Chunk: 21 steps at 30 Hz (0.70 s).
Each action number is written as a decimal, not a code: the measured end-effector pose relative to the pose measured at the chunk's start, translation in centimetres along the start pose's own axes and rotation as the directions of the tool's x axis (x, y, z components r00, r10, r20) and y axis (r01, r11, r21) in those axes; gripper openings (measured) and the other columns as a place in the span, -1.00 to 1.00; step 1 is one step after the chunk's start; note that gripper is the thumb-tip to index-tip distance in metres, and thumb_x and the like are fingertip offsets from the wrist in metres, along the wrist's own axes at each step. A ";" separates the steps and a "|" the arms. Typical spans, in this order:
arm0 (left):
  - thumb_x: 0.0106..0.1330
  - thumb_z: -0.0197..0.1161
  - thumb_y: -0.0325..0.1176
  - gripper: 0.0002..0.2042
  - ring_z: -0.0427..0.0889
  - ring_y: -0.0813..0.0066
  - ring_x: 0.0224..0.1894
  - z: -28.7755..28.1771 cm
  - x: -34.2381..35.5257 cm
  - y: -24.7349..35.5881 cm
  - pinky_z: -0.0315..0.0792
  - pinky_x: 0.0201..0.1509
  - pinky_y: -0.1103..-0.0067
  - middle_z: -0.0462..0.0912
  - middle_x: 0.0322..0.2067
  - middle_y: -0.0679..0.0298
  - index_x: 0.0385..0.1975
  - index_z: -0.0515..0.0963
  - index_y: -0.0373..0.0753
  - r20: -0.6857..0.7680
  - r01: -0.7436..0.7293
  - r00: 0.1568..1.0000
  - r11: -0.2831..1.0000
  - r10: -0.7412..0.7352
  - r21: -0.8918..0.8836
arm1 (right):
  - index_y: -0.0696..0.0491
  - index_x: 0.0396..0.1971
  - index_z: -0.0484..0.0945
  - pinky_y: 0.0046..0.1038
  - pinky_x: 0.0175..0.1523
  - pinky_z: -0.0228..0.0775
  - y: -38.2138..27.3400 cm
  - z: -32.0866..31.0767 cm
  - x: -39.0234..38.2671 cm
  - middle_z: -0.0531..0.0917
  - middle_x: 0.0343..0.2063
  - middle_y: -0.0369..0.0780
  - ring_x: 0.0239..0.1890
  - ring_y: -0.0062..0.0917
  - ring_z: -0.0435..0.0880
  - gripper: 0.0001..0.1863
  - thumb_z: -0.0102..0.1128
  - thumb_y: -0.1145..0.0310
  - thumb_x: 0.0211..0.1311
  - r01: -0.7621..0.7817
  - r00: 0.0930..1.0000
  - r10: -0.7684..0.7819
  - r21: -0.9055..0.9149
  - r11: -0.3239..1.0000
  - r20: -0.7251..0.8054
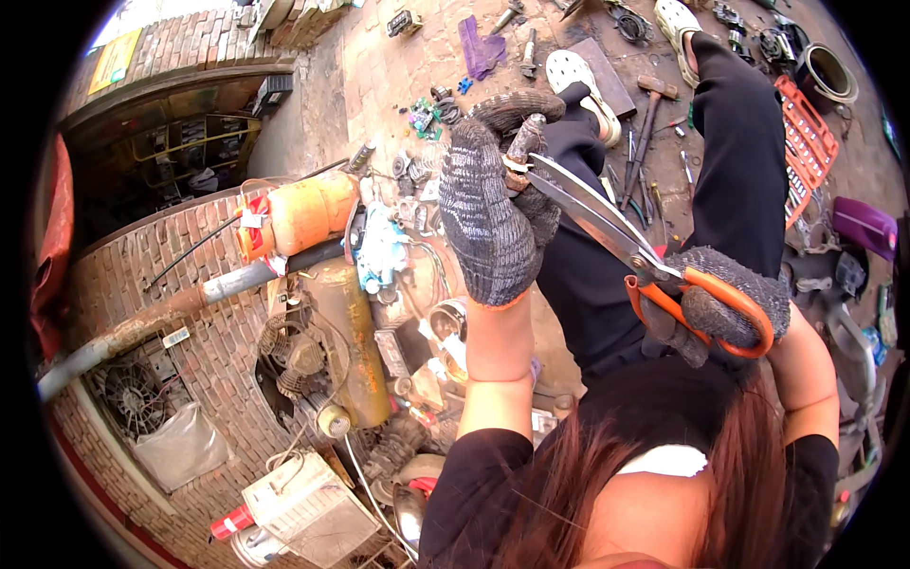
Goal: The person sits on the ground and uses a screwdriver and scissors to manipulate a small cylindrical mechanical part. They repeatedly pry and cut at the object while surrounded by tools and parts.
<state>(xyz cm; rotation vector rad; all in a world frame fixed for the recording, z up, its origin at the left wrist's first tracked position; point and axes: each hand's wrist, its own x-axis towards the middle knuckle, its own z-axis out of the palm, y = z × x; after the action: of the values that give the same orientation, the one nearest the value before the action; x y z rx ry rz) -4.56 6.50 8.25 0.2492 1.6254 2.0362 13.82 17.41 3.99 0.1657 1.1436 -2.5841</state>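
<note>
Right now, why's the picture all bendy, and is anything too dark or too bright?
Head view: the fisheye lens bends the brick wall and leaves black corners; head view: the doorway sits in deep shadow, a patch at top left glares white, and the scissors look fairly sharp.

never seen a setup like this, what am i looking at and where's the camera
There's no machine here, just a person's two gloved hands. The single picture comes from a wide camera worn on their head, looking down, so straight edges bend near the rim. The left hand grips a small, rusty-looking part; the right hand holds orange-handled scissors, blade tips at that part. On the ground lie a hammer, a purple cloth and an orange tray.
</note>
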 end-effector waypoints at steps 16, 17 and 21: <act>0.36 -0.15 -0.03 -0.51 0.01 0.78 -0.86 0.7 1.1 -0.5 -0.04 -0.83 0.76 0.21 -0.79 0.46 -0.24 0.43 -0.46 0.050 -0.058 0.997 0.995 0.053 0.087 | 0.15 -0.10 0.43 -0.59 -0.52 0.34 -0.6 -2.5 1.3 0.58 -0.50 -0.26 -0.58 -0.62 0.56 -0.62 0.20 0.29 0.11 0.000 0.997 0.017 -0.208 0.978 0.080; 0.36 -0.15 -0.03 -0.51 0.00 0.78 -0.86 1.0 1.2 -0.8 -0.04 -0.83 0.75 0.21 -0.79 0.46 -0.24 0.43 -0.46 -0.031 -0.057 0.998 0.997 0.058 0.055 | 0.16 -0.13 0.44 -0.52 -0.50 0.34 -0.5 -2.3 1.5 0.57 -0.51 -0.21 -0.57 -0.52 0.56 -0.62 0.20 0.28 0.10 0.137 0.990 -0.120 -0.373 0.918 0.069; 0.36 -0.14 -0.04 -0.52 0.00 0.77 -0.85 0.0 1.7 -1.7 -0.03 -0.83 0.74 0.26 -0.76 0.45 -0.23 0.43 -0.45 -0.032 -0.043 0.999 0.997 0.041 -0.064 | 0.20 -0.28 0.46 -0.29 -0.43 0.31 0.6 -1.1 2.5 0.52 -0.56 -0.04 -0.53 -0.16 0.51 -0.65 0.20 0.23 0.06 0.234 0.917 -0.399 -0.798 0.556 -0.010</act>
<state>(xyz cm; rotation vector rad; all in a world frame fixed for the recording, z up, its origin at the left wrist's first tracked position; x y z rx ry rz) -5.55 7.63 6.36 0.2318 1.5819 2.1298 11.66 17.23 2.25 -0.0094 2.4751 -2.0615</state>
